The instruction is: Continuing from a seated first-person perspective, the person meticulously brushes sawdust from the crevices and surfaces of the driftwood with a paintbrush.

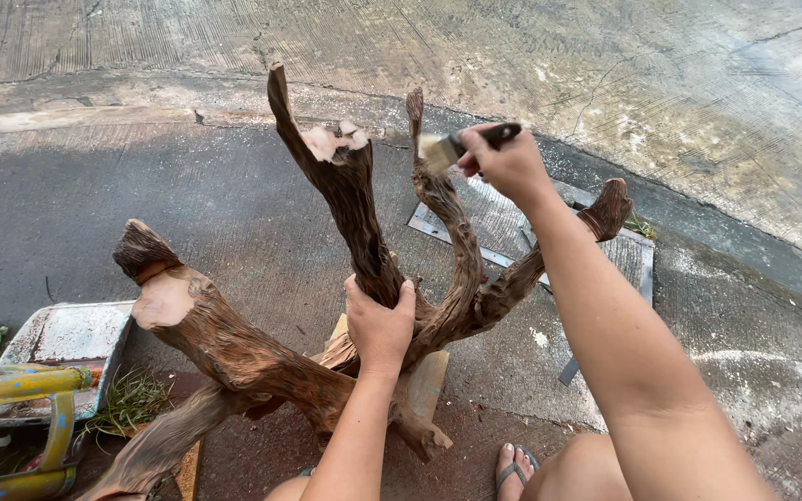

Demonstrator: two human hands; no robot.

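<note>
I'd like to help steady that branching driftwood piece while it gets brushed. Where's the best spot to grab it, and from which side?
Grip the driftwood low on its thick central trunk, about where the left hand wraps it from the near side. All the limbs meet there, so it probably twists least. The thin upper tips look fragile, and the right hand works a paintbrush up there.

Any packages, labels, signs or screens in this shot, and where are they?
None in view.
Only the driftwood held by the left hand, a brush in the right hand, a metal sheet on the pavement, and a worn white tray at left.
</note>
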